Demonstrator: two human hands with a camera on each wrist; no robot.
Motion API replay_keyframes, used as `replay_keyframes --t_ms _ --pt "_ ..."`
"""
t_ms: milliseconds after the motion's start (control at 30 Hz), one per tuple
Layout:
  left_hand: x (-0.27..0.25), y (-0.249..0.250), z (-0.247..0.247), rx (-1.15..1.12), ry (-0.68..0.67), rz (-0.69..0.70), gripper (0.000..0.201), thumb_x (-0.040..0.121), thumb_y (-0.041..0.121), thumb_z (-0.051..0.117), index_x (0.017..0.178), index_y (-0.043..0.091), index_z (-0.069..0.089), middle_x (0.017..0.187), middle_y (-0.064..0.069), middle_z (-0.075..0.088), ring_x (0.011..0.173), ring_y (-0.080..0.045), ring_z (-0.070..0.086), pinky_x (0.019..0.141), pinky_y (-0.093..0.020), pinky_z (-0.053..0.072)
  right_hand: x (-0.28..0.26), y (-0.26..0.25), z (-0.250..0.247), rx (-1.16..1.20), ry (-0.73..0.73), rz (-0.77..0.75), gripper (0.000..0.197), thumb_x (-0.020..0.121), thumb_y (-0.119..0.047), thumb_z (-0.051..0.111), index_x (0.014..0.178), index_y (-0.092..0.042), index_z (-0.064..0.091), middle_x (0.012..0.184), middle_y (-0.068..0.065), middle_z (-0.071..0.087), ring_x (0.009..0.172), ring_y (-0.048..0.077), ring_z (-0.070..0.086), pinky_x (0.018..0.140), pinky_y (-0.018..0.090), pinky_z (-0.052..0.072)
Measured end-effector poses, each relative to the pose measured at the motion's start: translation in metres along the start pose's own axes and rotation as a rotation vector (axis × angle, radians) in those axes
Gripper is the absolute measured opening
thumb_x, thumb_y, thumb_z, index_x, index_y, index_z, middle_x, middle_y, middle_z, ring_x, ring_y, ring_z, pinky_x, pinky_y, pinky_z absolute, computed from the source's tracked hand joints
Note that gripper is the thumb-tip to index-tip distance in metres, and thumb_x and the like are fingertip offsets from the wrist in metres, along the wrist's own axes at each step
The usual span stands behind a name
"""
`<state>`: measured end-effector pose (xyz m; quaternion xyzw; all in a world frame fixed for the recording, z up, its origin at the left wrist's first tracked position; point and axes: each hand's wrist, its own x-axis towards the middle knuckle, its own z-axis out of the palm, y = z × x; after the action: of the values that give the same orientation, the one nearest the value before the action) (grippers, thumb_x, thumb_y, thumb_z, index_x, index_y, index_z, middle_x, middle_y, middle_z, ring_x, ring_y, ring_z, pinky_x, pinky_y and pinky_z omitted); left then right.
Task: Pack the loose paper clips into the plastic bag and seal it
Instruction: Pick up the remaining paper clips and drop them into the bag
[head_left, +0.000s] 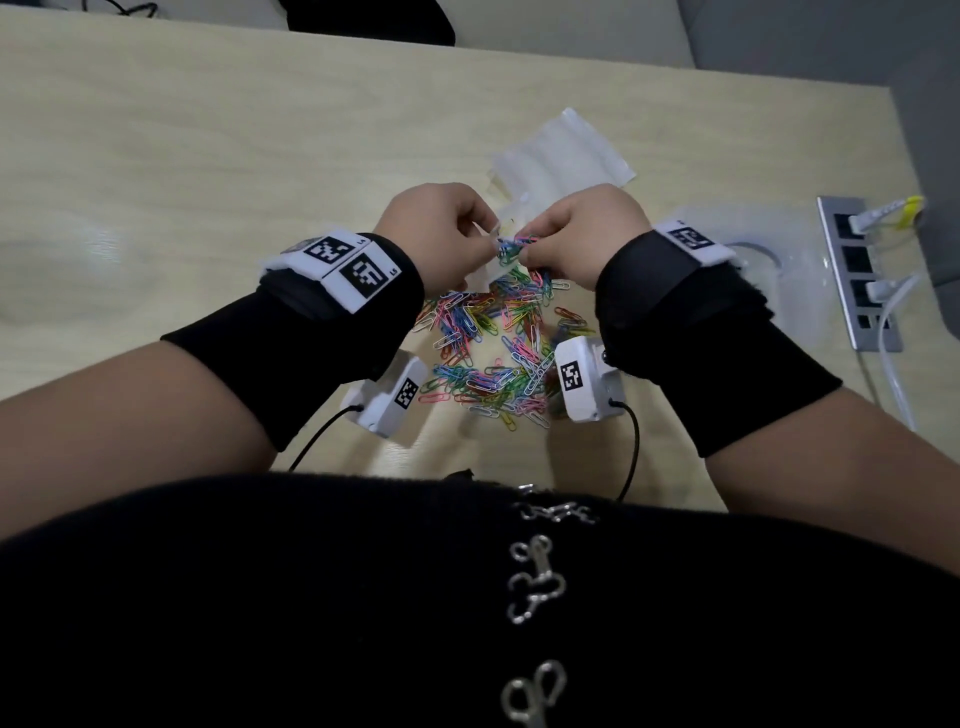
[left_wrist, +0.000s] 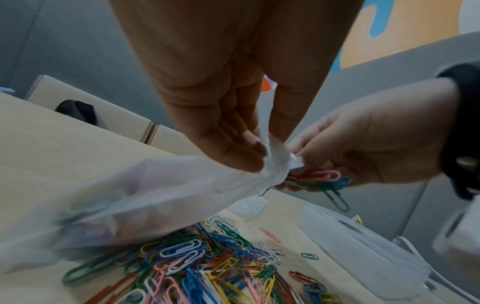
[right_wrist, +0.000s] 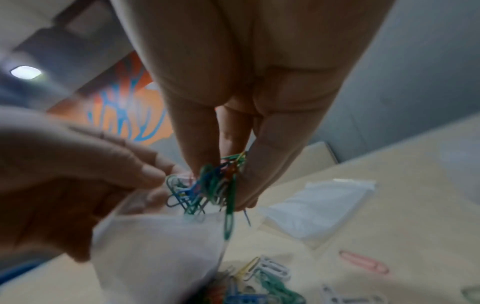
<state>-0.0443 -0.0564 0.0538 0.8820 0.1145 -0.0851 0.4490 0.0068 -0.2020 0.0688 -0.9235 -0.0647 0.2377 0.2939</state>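
A heap of coloured paper clips (head_left: 488, 353) (left_wrist: 197, 267) lies on the pale wooden table in front of me. My left hand (head_left: 441, 228) (left_wrist: 233, 144) pinches the rim of a small clear plastic bag (left_wrist: 130, 195) (right_wrist: 161, 246) and holds it above the heap. My right hand (head_left: 571, 234) (right_wrist: 233, 164) pinches a bunch of clips (right_wrist: 210, 187) (left_wrist: 322, 181) (head_left: 514, 247) right at the bag's mouth. The lowest clips of the bunch reach into the opening.
A stack of spare clear bags (head_left: 561, 150) (right_wrist: 319, 207) lies on the table beyond my hands. A power strip with white cables (head_left: 862, 270) is set in the table at the right. Stray clips (right_wrist: 363, 261) lie around the heap.
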Motion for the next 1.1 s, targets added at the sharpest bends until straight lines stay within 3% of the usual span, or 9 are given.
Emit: replay_keyframes --t_ms 67,100,200,333,467,633,767,933,1100 --pt "0.000 0.001 0.002 0.052 0.006 0.014 0.013 0.085 0.015 0.060 0.094 0.020 0.066 0.068 0.008 0.061 0.068 -0.026 0.072 0.057 -0.027 0.056 -0.002 -0.011 -0.001 -0.286 0.034 -0.022 0.020 0.082 -0.020 0.066 0.099 -0.026 0.076 0.083 -0.002 0.071 0.084 0.016 0.066 0.062 0.021 0.045" --pt "0.000 0.001 0.003 0.073 0.006 0.021 0.014 0.085 0.016 0.059 0.096 0.019 0.066 0.070 0.007 0.062 0.068 -0.025 0.072 0.058 -0.027 0.055 -0.003 -0.014 0.000 -0.369 0.038 -0.042 0.021 0.085 -0.021 0.064 0.102 -0.026 0.075 0.093 -0.001 0.072 0.091 0.017 0.066 0.062 0.021 0.043" --pt "0.000 0.003 0.007 0.102 -0.001 0.036 0.015 0.084 0.017 0.059 0.097 0.018 0.067 0.079 0.001 0.067 0.071 -0.026 0.072 0.071 -0.032 0.057 -0.005 -0.020 0.003 -0.438 0.030 -0.102 0.025 0.090 -0.025 0.058 0.110 -0.024 0.071 0.111 0.001 0.070 0.104 0.021 0.064 0.080 0.022 0.045" --pt "0.001 0.003 0.009 0.047 0.018 0.025 0.009 0.085 0.016 0.059 0.092 0.021 0.063 0.077 0.003 0.067 0.068 -0.024 0.072 0.060 -0.031 0.055 -0.007 -0.016 0.012 -0.289 0.116 -0.106 0.025 0.087 -0.033 0.063 0.107 -0.020 0.068 0.109 0.002 0.070 0.104 0.021 0.064 0.084 0.025 0.046" --pt "0.000 0.004 0.011 -0.055 -0.014 0.000 0.003 0.088 0.019 0.060 0.089 0.021 0.062 0.072 0.004 0.066 0.069 -0.026 0.073 0.072 -0.040 0.060 0.002 -0.007 0.020 -0.004 0.186 -0.005 0.027 0.080 -0.029 0.070 0.104 -0.021 0.062 0.105 -0.001 0.069 0.097 0.018 0.065 0.079 0.024 0.047" --pt "0.000 0.003 0.011 -0.122 -0.009 -0.040 0.016 0.087 0.013 0.060 0.078 0.027 0.060 0.068 0.004 0.064 0.066 -0.025 0.072 0.074 -0.044 0.061 0.007 -0.009 0.018 0.203 0.128 0.093 0.029 0.090 -0.014 0.051 0.119 -0.016 0.052 0.115 0.011 0.063 0.104 0.028 0.064 0.091 0.038 0.053" --pt "-0.001 0.005 0.010 -0.162 0.017 -0.074 0.017 0.083 0.005 0.055 0.088 0.018 0.065 0.071 0.001 0.064 0.064 -0.024 0.071 0.072 -0.045 0.061 0.003 -0.008 0.021 0.118 0.144 -0.014 0.025 0.085 -0.003 0.044 0.103 -0.020 0.041 0.107 0.011 0.064 0.097 0.029 0.065 0.086 0.046 0.054" --pt "-0.001 0.006 0.009 -0.172 0.028 -0.078 0.018 0.081 0.005 0.056 0.092 0.014 0.067 0.070 0.000 0.065 0.063 -0.025 0.070 0.071 -0.046 0.061 -0.002 0.004 0.019 -0.102 0.219 -0.196 0.020 0.080 -0.011 0.060 0.093 -0.025 0.052 0.085 -0.002 0.070 0.087 0.019 0.065 0.077 0.029 0.052" --pt "0.001 0.004 0.005 -0.160 0.018 -0.059 0.014 0.081 0.008 0.057 0.089 0.015 0.067 0.066 0.002 0.064 0.059 -0.026 0.067 0.073 -0.048 0.061 -0.001 0.006 0.013 -0.218 0.130 -0.267 0.018 0.086 -0.019 0.059 0.095 -0.030 0.071 0.090 -0.008 0.063 0.082 0.010 0.054 0.075 0.018 0.038"
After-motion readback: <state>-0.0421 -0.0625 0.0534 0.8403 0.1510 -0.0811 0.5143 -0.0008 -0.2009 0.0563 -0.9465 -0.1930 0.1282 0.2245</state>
